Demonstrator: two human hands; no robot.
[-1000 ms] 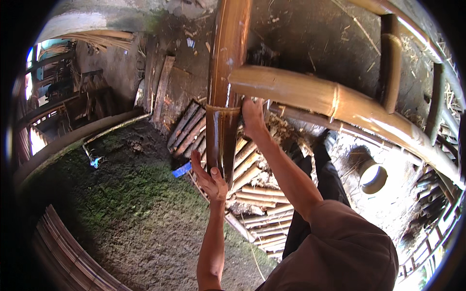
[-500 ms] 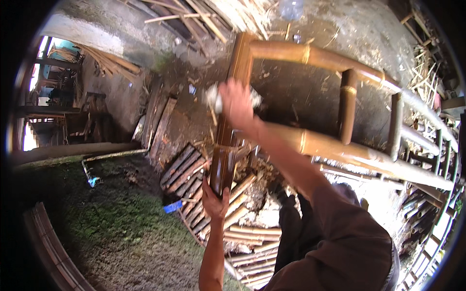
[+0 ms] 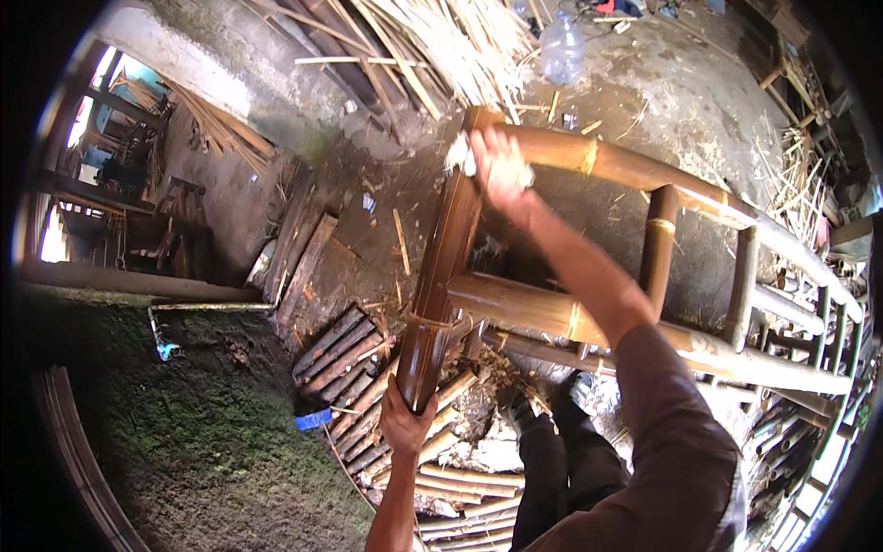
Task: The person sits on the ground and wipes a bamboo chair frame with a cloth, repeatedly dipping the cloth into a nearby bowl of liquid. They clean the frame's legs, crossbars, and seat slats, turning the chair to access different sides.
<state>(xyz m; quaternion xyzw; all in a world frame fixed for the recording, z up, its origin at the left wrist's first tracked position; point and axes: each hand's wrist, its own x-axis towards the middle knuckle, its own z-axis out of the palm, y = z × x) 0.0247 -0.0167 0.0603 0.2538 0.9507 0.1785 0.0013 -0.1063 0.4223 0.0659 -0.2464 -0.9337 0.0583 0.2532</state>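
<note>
A glossy brown bamboo post [image 3: 430, 317] runs lengthwise in front of me, with a ring of binding around it toward the near end. My left hand [image 3: 407, 425] is closed around that near end, the thumb on one side and fingers on the other. At the far end, my right hand [image 3: 503, 167] presses a crumpled white cloth [image 3: 461, 155] onto the post; the palm hides part of the cloth. Two thick bamboo rails join the post on its right: the far rail [image 3: 618, 166] and the near rail [image 3: 524, 304]. Short bamboo rungs [image 3: 659, 248] link them.
Cut bamboo lengths [image 3: 474, 483] lie beneath and near my feet. A clear plastic bottle [image 3: 562, 53] stands beyond the post, beside piled bamboo strips [image 3: 432, 46]. Mossy ground [image 3: 221, 405] and a blue object [image 3: 314, 419] are at left.
My right hand has slid the cloth away from me along the post, from its upper middle to its far end. The left hand keeps its grip. The whole view has shifted slightly.
</note>
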